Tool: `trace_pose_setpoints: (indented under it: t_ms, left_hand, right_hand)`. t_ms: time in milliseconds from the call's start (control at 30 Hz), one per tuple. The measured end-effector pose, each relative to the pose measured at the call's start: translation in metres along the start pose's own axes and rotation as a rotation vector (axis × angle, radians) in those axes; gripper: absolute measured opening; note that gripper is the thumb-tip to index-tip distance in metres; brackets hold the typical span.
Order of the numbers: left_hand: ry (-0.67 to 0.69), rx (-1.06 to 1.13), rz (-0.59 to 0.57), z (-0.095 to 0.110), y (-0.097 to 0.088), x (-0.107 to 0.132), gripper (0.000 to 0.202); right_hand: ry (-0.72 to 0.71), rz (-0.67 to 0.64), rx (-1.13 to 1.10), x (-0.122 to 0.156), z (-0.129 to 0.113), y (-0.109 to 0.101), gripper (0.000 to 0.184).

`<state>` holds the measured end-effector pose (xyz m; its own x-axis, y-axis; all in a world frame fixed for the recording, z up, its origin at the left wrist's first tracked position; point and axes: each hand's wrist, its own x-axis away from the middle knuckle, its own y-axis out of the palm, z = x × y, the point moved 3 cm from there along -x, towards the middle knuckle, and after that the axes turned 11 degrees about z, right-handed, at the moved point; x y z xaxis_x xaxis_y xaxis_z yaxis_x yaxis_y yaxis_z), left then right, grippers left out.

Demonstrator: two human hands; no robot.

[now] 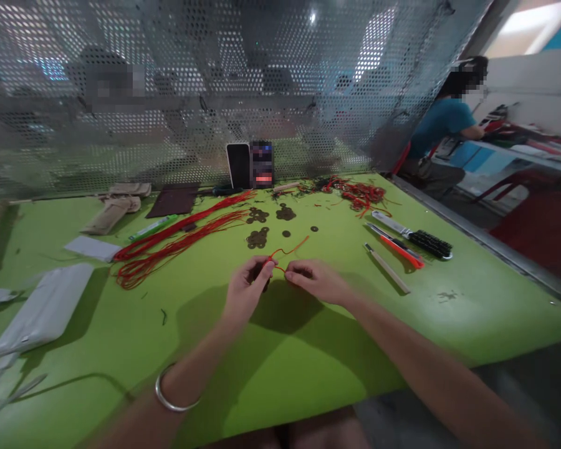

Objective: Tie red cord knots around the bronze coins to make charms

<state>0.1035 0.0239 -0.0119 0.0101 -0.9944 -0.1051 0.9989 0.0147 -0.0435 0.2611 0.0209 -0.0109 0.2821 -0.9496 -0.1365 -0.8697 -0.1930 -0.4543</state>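
Note:
My left hand (257, 279) pinches a thin red cord (287, 252) between thumb and fingers, and a dark bit shows under its fingertips, too small to name. Close by on the right, my right hand (308, 279) is closed on another stretch of the same cord. A loose end of the cord curves up and away to the right above both hands. Just beyond them lie piles of dark round coins (257, 237), with two single coins (287, 234) to the right. Bundles of red cord (182, 243) stretch across the table on the left.
On the green table (206, 386), a brush (430, 243), an orange-handled tool (397, 246) and a pale stick (387, 268) lie right. A tangle of red cords (362, 194) and two phones (239, 165) are at the back. A white case (47, 305) lies left. A person (449, 118) sits far right.

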Motion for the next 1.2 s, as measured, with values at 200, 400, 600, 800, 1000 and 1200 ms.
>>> trace_pose_setpoints:
  t_ms: [200,400,600,800,1000,1200]
  left_hand:
    - [0.021,-0.053,-0.132,-0.002,0.003,0.001,0.022]
    - [-0.051,-0.006,-0.152,-0.006,0.004,0.001,0.021]
    - [-0.090,0.045,-0.163,-0.009,0.005,-0.001,0.023]
    - [-0.001,-0.100,-0.141,-0.008,0.002,-0.003,0.024]
    - [0.146,-0.261,-0.044,-0.002,-0.003,-0.003,0.019]
    - [0.329,-0.366,-0.080,0.008,0.000,0.004,0.014]
  right_hand:
    - [0.167,0.078,-0.554,-0.008,0.011,0.006,0.018]
    - [0.232,0.013,-0.706,-0.007,0.012,0.009,0.022]
    - [0.294,0.008,-0.777,-0.008,0.011,0.014,0.007]
    - [0.266,0.035,-0.692,-0.009,0.014,0.010,0.005]
    - [0.248,0.070,-0.631,-0.008,0.007,0.003,0.012]
    - [0.149,0.051,-0.522,-0.006,0.005,0.006,0.031]
